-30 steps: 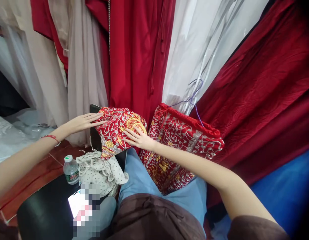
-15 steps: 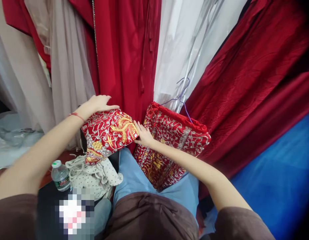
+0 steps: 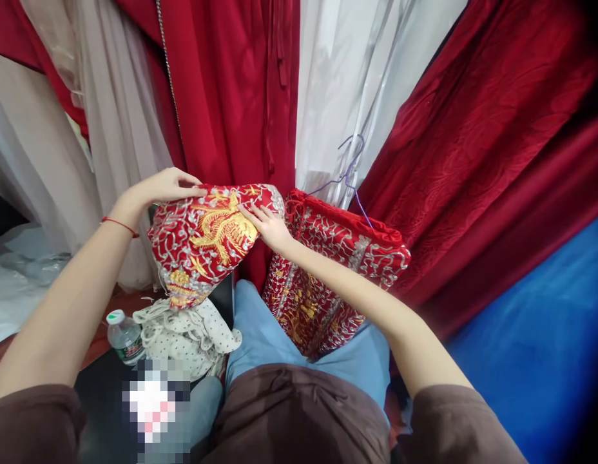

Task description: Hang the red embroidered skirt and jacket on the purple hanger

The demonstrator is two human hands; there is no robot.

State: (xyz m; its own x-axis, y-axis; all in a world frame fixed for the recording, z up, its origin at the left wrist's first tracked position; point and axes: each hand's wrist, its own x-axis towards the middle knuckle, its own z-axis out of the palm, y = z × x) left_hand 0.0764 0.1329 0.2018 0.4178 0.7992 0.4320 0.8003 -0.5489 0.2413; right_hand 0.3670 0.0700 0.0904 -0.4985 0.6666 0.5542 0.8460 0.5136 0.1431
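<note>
A red embroidered garment [image 3: 216,235] with gold phoenix-like stitching, silver scrollwork and sequins is held up in front of my left knee. My left hand [image 3: 171,187] grips its upper left edge, thumb and fingers closed on the cloth. At the right edge my right hand [image 3: 270,227] holds the cloth, fingers on top over the gold embroidery; its thumb is hidden. A matching red embroidered skirt-like piece [image 3: 311,290] lies against my lap on a purple wire hanger [image 3: 347,180], partly behind my right forearm. The held piece's far corner reaches over it.
Red gowns [image 3: 226,96], a white dress [image 3: 332,84] and beige tulle [image 3: 129,129] hang ahead. At lower left, a water bottle [image 3: 125,338] and bunched polka-dot cloth [image 3: 183,338] rest on a black surface [image 3: 100,406]. Something blue [image 3: 545,335] spreads at right.
The held embroidered garment has risen and opened out, showing more gold pattern and a far right corner. My left hand has moved left and up, my right hand upward.
</note>
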